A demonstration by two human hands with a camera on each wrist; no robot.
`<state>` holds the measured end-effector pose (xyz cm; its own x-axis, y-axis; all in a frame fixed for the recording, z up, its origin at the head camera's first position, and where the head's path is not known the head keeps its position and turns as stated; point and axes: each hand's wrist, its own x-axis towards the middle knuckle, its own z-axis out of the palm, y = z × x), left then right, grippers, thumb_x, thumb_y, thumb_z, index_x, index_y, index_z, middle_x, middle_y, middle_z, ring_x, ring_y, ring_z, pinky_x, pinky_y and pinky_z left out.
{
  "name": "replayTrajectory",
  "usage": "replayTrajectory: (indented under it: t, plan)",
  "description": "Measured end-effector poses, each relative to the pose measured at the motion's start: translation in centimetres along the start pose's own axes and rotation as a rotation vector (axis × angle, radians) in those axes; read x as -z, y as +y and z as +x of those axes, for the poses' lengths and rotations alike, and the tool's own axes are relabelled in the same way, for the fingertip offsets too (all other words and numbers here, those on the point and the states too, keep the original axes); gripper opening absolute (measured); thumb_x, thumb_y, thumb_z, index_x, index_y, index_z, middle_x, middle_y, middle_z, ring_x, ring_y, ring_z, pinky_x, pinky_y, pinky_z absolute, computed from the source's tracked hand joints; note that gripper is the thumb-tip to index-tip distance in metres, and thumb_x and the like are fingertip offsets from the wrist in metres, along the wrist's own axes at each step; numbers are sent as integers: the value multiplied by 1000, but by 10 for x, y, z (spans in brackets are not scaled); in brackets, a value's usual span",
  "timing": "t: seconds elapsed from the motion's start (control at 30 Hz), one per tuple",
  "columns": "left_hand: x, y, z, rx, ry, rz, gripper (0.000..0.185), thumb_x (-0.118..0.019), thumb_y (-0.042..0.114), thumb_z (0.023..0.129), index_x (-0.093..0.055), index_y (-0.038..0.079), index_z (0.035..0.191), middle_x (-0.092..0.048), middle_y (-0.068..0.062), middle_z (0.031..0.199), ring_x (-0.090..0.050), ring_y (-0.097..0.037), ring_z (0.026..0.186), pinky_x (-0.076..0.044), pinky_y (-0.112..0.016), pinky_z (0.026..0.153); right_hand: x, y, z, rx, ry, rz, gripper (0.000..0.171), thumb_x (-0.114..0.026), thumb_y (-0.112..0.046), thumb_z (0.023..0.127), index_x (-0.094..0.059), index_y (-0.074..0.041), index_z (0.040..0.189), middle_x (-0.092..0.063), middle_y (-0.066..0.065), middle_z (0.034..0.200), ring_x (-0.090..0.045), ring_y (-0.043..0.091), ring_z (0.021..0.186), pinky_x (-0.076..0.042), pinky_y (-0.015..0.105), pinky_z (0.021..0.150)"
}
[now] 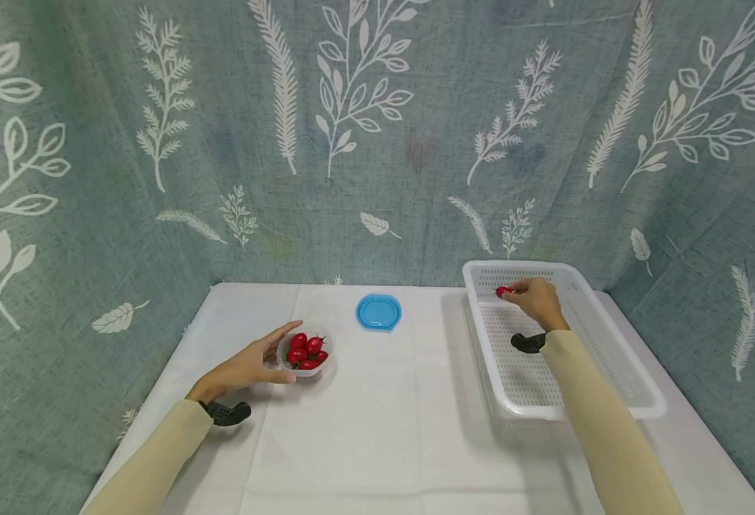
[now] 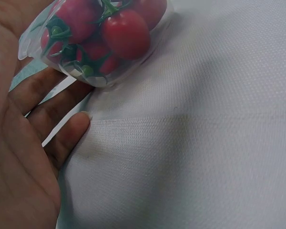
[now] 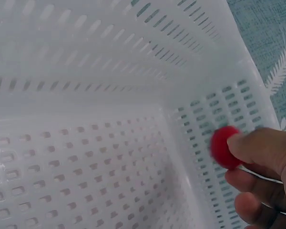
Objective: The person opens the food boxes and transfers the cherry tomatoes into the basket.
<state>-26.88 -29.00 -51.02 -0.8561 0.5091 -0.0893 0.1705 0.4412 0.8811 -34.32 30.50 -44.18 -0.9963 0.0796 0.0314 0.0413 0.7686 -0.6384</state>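
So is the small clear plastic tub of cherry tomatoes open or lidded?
Open: the small clear plastic tub has no lid, and the round blue lid lies apart on the table.

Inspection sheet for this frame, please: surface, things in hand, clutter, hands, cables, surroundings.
Surface: table under a white cloth.
Things in hand: clear tub of cherry tomatoes; one tomato over the white slotted basket.
Clutter: blue lid lying apart from the tub.
Hands: left hand cups the tub; right hand pinches the tomato inside the basket.
Cables: nothing seen.
Surroundings: leaf-print fabric backdrop.
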Motion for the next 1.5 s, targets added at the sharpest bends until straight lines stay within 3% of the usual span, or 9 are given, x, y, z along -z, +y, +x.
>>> replayTrajectory:
  t: [0.17, 0.33, 0.47, 0.6, 0.7, 0.87, 1.1, 1.33, 1.5]
  plan:
    - [0, 1, 1, 8, 4, 9, 103, -86, 31, 86, -20, 41, 164, -19, -3, 169, -41, -34, 129, -42, -48, 96, 1, 0, 0, 0, 59, 7, 33, -69, -21, 99, -73, 6, 119, -71, 27, 114, -70, 37, 94, -59, 49, 81]
    - [0, 1, 0, 14, 7, 3, 103, -87, 31, 85, -21, 41, 164, -20, -4, 169, -40, -35, 135, -42, -51, 101, -1, -7, -1, 53, 78, 13, 30, -68, -20, 100, -74, 4, 117, -72, 25, 112, -71, 37, 93, -59, 48, 78]
    - [-1, 0, 2, -3, 21, -11, 104, -89, 30, 83, -24, 38, 164, -20, -3, 170, -24, -39, 151, -34, -63, 113, 0, -19, -2, 110, 68, 16, 29, -68, -19, 101, -74, 3, 117, -72, 25, 113, -68, 40, 101, -57, 53, 85]
    - [0, 1, 1, -24, 26, -45, 105, -90, 28, 83, -24, 31, 165, -19, -1, 170, -11, -38, 156, -22, -68, 118, -2, -34, -3, 168, 49, 25, 28, -68, -19, 100, -75, 2, 117, -72, 23, 114, -67, 41, 103, -53, 57, 90]
    - [1, 1, 1, -19, 26, -53, 105, -90, 28, 82, -25, 30, 165, -19, 0, 170, -9, -37, 157, -20, -66, 120, -6, -47, -6, 217, 29, 24, 28, -69, -19, 99, -75, 1, 117, -73, 21, 113, -70, 36, 91, -55, 55, 88]
    - [0, 2, 1, -11, 26, -54, 105, -90, 27, 83, -24, 32, 165, -18, 1, 170, -9, -35, 157, -22, -62, 121, -12, -70, -13, 286, 0, 27, 27, -71, -19, 99, -75, -1, 118, -74, 19, 109, -68, 27, 62, -58, 46, 68]
    - [-1, 2, 1, -15, 12, -69, 105, -89, 26, 83, -24, 33, 165, -15, 0, 171, -7, -34, 157, -24, -59, 120, -26, -102, -24, 354, -36, -8, 24, -72, -22, 98, -77, -8, 117, -75, 11, 108, -67, 26, 84, -57, 43, 72]
    - [0, 1, 2, -27, 9, -73, 104, -89, 24, 84, -24, 32, 165, -15, 1, 171, -6, -34, 157, -24, -59, 120, -42, -129, -34, 407, -101, 26, 22, -73, -24, 97, -78, -12, 116, -75, 7, 108, -64, 20, 73, -55, 38, 64]
    - [0, 2, 2, -28, 5, -86, 104, -88, 21, 84, -24, 30, 165, -16, 1, 170, -7, -33, 157, -24, -59, 121, -55, -145, -42, 441, -155, 52, 24, -74, -25, 97, -77, -12, 116, -75, 6, 107, -64, 18, 74, -54, 35, 65]
